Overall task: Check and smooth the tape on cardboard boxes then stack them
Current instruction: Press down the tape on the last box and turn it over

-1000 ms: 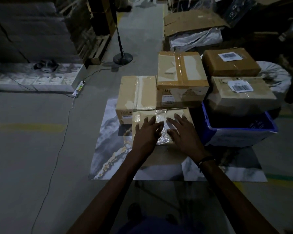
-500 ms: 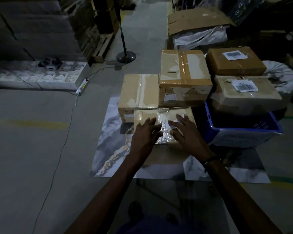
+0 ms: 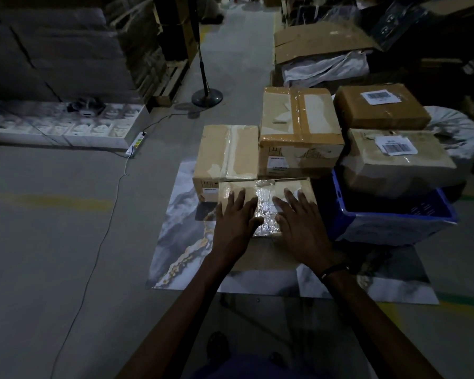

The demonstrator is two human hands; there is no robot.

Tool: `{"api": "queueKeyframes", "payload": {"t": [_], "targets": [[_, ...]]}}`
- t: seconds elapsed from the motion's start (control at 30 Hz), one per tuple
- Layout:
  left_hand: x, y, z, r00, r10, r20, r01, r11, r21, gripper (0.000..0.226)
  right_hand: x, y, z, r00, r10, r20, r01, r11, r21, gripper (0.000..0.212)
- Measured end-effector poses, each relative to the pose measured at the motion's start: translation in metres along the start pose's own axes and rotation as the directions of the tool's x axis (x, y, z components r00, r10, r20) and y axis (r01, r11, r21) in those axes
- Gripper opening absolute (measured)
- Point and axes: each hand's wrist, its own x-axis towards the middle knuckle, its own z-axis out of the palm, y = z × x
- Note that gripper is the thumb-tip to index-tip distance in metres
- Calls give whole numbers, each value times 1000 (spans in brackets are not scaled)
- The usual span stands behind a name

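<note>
Labelled box (image 3: 397, 162) sits in blue crate (image 3: 394, 228).

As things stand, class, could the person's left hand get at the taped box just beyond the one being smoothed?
Probably yes. The left hand lies flat on the near box, and the taped box beyond touches that box's far left edge. Nothing lies on its top or between it and the hand.

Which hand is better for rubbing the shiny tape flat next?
Probably the left hand: its thumb already touches the crinkled tape on the near box. The right hand lies flat just beside it.
</note>
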Motion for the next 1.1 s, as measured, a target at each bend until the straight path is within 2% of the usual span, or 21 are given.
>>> {"api": "queueKeyframes", "payload": {"t": [0.13,0.17,0.23,0.3,0.37,0.43,0.5,0.6,0.7,0.87,0.97,1.1], "targets": [[-5,-4,5,1000,19,-16,-18,998,64,65,-6,4,3,983,145,-111,-143,989,24,60],[-7,-4,6,999,26,-29,-24,997,79,65,-7,6,3,974,184,-132,-175,982,75,68],[-9,-3,7,998,32,-47,-28,996,89,63,-9,13,4,952,281,-117,-239,928,286,88],[-9,-1,7,998,23,-55,-18,996,88,63,-7,19,9,913,406,-35,-329,786,523,107],[-8,-1,6,998,19,-57,-14,996,90,64,-5,24,11,863,497,88,-418,605,678,117],[-8,0,6,998,16,-52,-12,996,87,63,-4,31,14,836,511,199,-440,409,799,111],[-8,0,5,999,10,-51,-6,997,79,62,-5,33,13,844,486,226,-411,315,856,94],[-7,0,3,999,-1,-49,4,998,66,68,-6,29,8,861,464,208,-387,333,860,86],[-10,0,1,999,-2,-47,3,1000,13,75,-6,17,3,891,417,182,-347,363,865,62],[-11,-1,-14,994,-108,-32,103,986,-131,77,-4,-24,-16,936,343,79,-260,522,812,50],[-10,5,-32,968,-250,4,244,942,-230,98,1,-57,-27,938,339,68,-257,552,794,40],[-3,1,-52,895,-441,69,445,868,-221,136,10,-86,-25,932,350,97,-279,519,808,42]]}}
